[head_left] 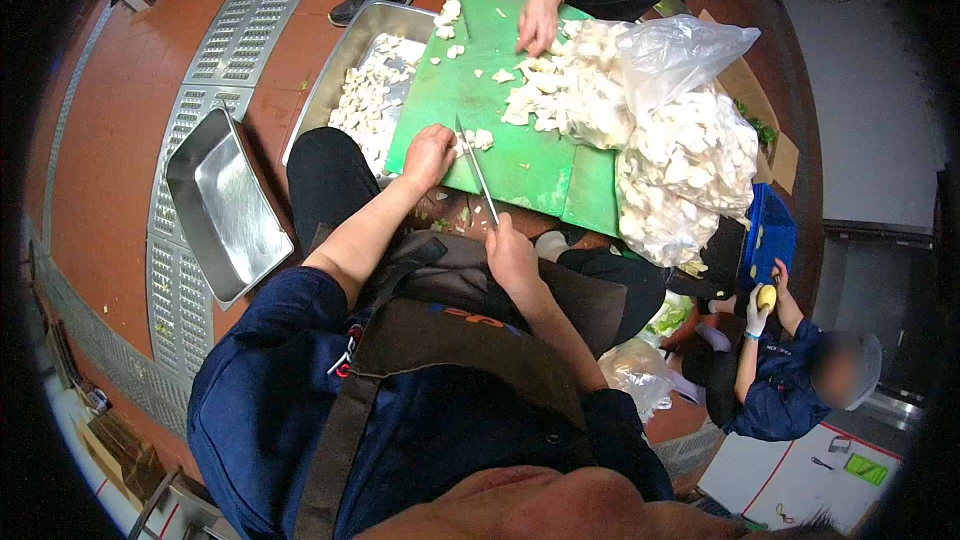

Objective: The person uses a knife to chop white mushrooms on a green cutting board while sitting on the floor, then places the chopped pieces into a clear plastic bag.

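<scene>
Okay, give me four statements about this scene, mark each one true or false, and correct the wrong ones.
1. The wearer's right hand grips a knife. True.
2. The wearer's left hand holds the knife's handle. False: it is on the green board, by small white pieces.
3. A metal tray with white pieces sits at the board's left. True.
4. The clear plastic bag lies at the board's left. False: it lies at the right.

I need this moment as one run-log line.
left hand: beside white pieces; right hand: holding knife; surface: green cutting board; at right: clear bag of similar pieces
</scene>
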Demonstrator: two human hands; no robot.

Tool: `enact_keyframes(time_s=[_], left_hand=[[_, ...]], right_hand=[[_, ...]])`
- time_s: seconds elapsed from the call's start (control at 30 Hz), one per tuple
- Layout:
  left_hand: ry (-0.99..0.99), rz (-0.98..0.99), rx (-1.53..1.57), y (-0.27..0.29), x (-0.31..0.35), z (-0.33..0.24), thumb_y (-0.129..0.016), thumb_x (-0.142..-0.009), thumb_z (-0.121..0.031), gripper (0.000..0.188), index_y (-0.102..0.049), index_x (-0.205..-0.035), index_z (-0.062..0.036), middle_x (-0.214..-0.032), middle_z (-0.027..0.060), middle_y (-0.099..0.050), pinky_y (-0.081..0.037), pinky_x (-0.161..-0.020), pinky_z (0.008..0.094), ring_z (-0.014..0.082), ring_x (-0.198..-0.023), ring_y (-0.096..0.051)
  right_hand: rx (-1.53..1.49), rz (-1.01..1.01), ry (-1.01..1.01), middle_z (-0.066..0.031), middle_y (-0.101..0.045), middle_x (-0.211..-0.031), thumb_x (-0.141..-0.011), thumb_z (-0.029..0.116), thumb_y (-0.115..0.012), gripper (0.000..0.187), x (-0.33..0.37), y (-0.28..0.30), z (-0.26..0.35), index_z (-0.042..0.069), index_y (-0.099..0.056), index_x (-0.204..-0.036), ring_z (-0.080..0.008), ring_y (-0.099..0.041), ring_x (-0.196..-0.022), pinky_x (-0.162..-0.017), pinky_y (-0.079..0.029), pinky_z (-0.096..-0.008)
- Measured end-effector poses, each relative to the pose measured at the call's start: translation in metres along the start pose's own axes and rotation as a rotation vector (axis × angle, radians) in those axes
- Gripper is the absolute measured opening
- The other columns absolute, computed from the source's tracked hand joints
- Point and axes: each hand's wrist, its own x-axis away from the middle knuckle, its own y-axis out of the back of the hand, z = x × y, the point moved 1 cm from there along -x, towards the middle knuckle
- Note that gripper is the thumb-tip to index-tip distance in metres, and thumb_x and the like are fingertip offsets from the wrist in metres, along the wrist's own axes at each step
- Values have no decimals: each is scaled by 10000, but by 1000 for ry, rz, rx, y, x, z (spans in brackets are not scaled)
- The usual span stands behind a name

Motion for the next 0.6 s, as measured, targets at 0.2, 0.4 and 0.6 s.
enact_keyframes(time_s=[0.2,0.4,0.6], left_hand=[[65,67,-13,5,1,-3,-736,-726,-96,255,-588,-928,-48,-927,156,-599,-476,-828,443,365,-943,-581],[109,83,7,19,-3,-25,-786,-715,-167,612,-542,-1276,-140,-1138,155,-574,-475,-919,428,345,-1064,-568],[27,204,-137,7,-21,-36,-764,-751,-176,682,-506,-1380,-227,-1168,126,-550,-493,-914,420,321,-1073,-558]], right_hand=[[-79,-35,5,-235,-654,-819,-963,246,-520,224,-5,-5,0,69,-480,-1094,-459,-634,-783,-671,-485,-563],[-271,-201,-49,-251,-651,-881,-963,229,-533,276,21,29,1,79,-515,-1194,-460,-624,-831,-692,-478,-540],[-228,-144,-102,-249,-628,-806,-958,224,-548,236,20,13,-27,33,-514,-1093,-471,-613,-800,-650,-463,-528]])
